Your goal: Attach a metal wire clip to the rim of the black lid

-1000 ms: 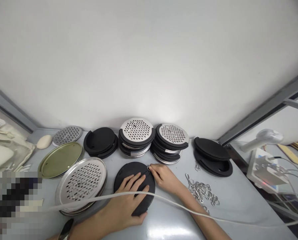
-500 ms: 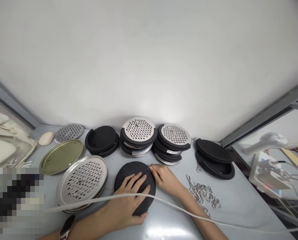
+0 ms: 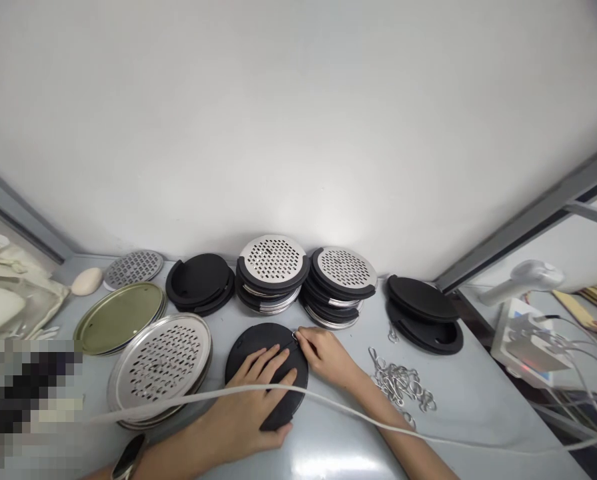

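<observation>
A round black disc lies on the grey table near the front middle. My left hand rests flat on it with the fingers spread. At the disc's upper right edge, my right hand pinches a small metal ring; how far the ring goes into the disc is hidden by the fingers. To the right of my right forearm is a pile of metal rings and hooks. Left of the disc sits a stack of perforated metal plates.
Two stacks topped with perforated plates stand at the back. Black discs, green plates and a pale oval object lie around. A white cable crosses in front of both arms. A handheld device stands right.
The whole view has shifted slightly, so things appear a little further left. Both hands keep nearly the same place on the disc.
</observation>
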A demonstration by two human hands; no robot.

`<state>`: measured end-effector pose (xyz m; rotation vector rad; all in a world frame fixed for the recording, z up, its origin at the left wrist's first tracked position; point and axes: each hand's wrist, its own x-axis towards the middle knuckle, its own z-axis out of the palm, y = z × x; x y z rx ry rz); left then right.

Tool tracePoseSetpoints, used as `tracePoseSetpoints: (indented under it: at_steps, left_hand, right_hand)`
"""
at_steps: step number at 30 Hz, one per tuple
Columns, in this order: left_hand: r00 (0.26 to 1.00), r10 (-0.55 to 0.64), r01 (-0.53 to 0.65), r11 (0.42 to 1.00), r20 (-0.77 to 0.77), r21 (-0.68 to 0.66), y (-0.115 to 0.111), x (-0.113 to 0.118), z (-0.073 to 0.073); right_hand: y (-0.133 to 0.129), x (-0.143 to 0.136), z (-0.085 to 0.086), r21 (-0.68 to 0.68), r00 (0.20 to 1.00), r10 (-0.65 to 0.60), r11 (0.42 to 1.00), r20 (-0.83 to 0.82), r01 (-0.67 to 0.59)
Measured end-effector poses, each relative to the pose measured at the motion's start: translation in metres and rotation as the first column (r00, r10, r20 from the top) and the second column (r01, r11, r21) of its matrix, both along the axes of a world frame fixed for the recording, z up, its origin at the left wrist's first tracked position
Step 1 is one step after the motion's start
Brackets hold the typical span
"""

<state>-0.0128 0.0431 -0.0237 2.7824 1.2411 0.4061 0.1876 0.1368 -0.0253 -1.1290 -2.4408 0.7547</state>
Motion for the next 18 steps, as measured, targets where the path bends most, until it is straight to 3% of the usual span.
tracePoseSetpoints:
  at_steps: [18]
  left_hand:
    - [1.000, -0.009, 0.009, 1.000, 0.004, -0.022, -0.0021, -0.0014, 0.0092]
  right_hand:
    - [-0.0034, 0.0014, 0.0017, -0.011, 0.997, -0.027, 1.000, -0.066, 0.026]
